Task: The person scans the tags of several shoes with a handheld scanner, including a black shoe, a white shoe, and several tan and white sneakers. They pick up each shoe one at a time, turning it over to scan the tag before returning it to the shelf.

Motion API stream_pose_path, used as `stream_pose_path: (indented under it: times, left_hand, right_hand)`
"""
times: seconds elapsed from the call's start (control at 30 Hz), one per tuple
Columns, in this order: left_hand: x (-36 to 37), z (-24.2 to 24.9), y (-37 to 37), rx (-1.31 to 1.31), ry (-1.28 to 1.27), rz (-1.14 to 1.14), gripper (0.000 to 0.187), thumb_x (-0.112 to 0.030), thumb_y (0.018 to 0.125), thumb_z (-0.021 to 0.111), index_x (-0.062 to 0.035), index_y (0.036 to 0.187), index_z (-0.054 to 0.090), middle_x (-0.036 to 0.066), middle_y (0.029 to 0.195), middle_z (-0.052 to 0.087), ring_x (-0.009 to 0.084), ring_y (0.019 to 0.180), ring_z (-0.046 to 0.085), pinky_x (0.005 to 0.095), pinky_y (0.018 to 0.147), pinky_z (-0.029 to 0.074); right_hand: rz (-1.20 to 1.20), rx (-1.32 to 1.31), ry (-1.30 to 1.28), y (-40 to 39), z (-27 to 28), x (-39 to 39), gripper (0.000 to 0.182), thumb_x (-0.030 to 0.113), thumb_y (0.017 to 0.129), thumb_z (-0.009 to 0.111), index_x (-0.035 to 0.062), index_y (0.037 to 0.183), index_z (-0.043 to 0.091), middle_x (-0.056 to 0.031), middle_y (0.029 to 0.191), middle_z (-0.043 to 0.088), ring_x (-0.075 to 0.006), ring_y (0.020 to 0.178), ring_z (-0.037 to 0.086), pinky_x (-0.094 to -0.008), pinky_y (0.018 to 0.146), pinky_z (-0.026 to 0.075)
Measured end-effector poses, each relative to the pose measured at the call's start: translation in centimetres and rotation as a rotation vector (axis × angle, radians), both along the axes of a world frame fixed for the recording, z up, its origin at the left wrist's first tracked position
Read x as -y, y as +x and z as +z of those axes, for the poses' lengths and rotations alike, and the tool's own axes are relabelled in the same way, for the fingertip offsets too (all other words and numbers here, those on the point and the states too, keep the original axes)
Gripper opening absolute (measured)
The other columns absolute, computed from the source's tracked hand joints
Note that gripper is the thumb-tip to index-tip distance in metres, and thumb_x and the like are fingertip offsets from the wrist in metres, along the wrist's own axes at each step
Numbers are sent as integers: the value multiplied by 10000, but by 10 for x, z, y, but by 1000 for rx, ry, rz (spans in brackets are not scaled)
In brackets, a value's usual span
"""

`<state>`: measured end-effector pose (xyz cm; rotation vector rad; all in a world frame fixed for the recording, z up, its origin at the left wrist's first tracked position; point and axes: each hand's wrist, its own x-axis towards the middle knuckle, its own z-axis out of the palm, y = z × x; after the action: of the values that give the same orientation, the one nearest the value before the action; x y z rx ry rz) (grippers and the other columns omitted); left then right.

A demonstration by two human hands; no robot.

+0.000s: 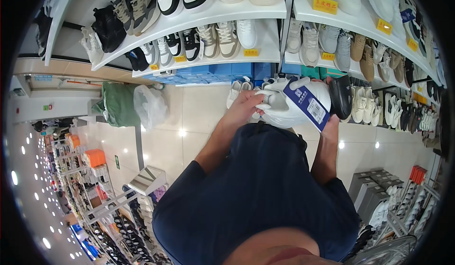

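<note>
A white sneaker (pixel 283 116) is held up in front of my chest. My left hand (pixel 244 107) is closed on its opening, fingers and thumb pinching the collar. From the shoe hangs a dark blue tag (pixel 308 105) with a white barcode label, covering part of its side. At the other end, my right hand (pixel 333 122) is closed around a glossy black rounded piece, apparently a black shoe (pixel 340 98), pressed against the white sneaker. Most of the right fingers are hidden behind the tag and the shoes.
White shelves (pixel 213 16) with rows of sneakers and yellow price cards run ahead of me. Blue shoeboxes (pixel 208 72) sit beneath. A green bag (pixel 118 105) and a clear plastic bag (pixel 150 106) stand on the floor at left. More shoe racks (pixel 102 213) are behind.
</note>
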<state>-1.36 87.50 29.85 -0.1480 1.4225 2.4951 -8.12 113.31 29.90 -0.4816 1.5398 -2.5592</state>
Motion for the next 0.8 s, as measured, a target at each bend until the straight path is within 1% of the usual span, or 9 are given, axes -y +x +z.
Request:
stream_pose_path:
  times: [0.1, 0.3, 0.37, 0.4, 0.6, 0.63, 0.67, 0.77, 0.8]
  left_hand:
    - [0, -3, 4, -61, 31, 2, 287, -214, 1036, 507, 9, 977, 678, 41, 844, 668, 87, 737, 598, 257, 667, 483]
    - [3, -16, 10, -115, 105, 42, 282, -222, 1047, 494, 14, 1038, 647, 52, 913, 668, 95, 780, 598, 259, 700, 482]
    - [13, -33, 14, -187, 252, -50, 330, -192, 1044, 482, 72, 1184, 623, 157, 1182, 671, 207, 1063, 640, 352, 933, 489]
    - [14, -32, 15, -187, 252, -47, 330, -192, 1044, 482, 72, 1184, 623, 157, 1182, 671, 207, 1063, 640, 352, 933, 489]
    - [10, -10, 20, -198, 280, -55, 338, -195, 1041, 491, 78, 1196, 618, 156, 1177, 673, 205, 1058, 643, 345, 918, 497]
    - [5, 1, 21, -156, 218, -9, 305, -210, 1043, 499, 50, 1137, 628, 102, 1076, 666, 150, 950, 621, 308, 828, 489]
    - [2, 6, 21, -114, 157, 36, 281, -224, 1045, 506, 21, 1077, 639, 47, 976, 660, 96, 842, 599, 270, 738, 481]
    - [3, -8, 13, -97, 153, 86, 270, -223, 1046, 501, 3, 1067, 647, 39, 955, 656, 101, 838, 589, 273, 736, 472]
    - [7, -15, 7, -96, 153, 84, 270, -223, 1046, 501, 3, 1067, 647, 39, 955, 656, 101, 838, 589, 273, 736, 472]
  right_hand:
    - [15, -120, 35, 1, 6, -1, 1118, 156, 593, 939, 15, 1511, 317, -175, 1363, 534, -290, 1283, 510, -447, 1089, 394]
    - [45, -363, 101, 2, 16, -1, 1153, 189, 582, 950, 26, 1522, 303, -197, 1362, 528, -325, 1296, 495, -479, 1091, 379]
    - [54, -275, 61, 8, 19, 0, 1166, 206, 576, 954, 33, 1526, 300, -200, 1361, 528, -334, 1298, 492, -489, 1089, 374]
    - [60, -187, 22, 10, 19, 0, 1179, 223, 571, 957, 40, 1530, 297, -204, 1359, 528, -343, 1300, 489, -499, 1086, 370]
    - [71, -153, -5, 12, 14, 2, 1180, 225, 568, 959, 37, 1529, 300, -199, 1360, 529, -344, 1308, 483, -494, 1086, 368]
    - [72, -154, -4, 12, 14, 2, 1180, 225, 568, 959, 37, 1529, 300, -199, 1360, 529, -344, 1308, 483, -494, 1086, 368]
    - [72, -161, 6, 12, 13, 2, 1161, 202, 580, 951, 32, 1527, 302, -195, 1368, 527, -333, 1301, 492, -484, 1082, 381]
    - [1, -114, 42, 11, 11, 9, 1048, 120, 641, 909, 17, 1506, 326, -175, 1389, 521, -277, 1276, 520, -435, 1081, 413]
    - [-61, 14, 70, 14, 16, 15, 949, 61, 693, 863, 11, 1488, 348, -157, 1399, 518, -234, 1266, 529, -403, 1088, 420]
